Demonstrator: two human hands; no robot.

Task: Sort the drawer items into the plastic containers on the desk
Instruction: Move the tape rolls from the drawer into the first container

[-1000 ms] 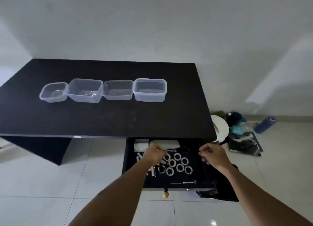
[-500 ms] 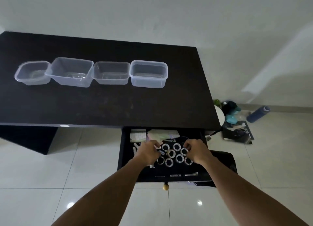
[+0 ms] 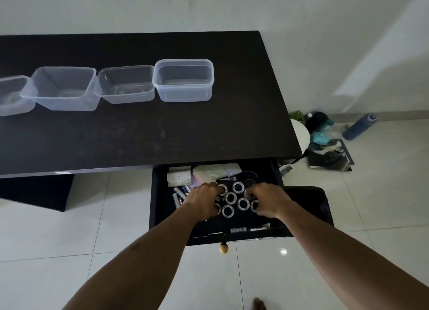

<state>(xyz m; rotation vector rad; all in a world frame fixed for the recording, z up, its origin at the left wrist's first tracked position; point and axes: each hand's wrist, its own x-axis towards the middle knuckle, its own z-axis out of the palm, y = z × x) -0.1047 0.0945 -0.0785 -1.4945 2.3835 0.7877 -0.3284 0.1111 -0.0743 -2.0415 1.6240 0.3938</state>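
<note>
Open black drawer [image 3: 162, 193]: left hand [image 3: 205, 200] and right hand [image 3: 267, 199] on silver metal rings [image 3: 230, 198].
Fingers of both curl over rings; can't tell if any ring is gripped.

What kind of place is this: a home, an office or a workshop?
Most likely a room in a home. A plain dark desk stands against a bare white wall, personal things such as a water bottle lie on the tiled floor, and a bare foot shows at the bottom edge.

I am holding both arms stretched forward and down, left hand [image 3: 204, 201] and right hand [image 3: 267, 199] palm-down, side by side, fingers [image 3: 254, 190] curled under.
</note>
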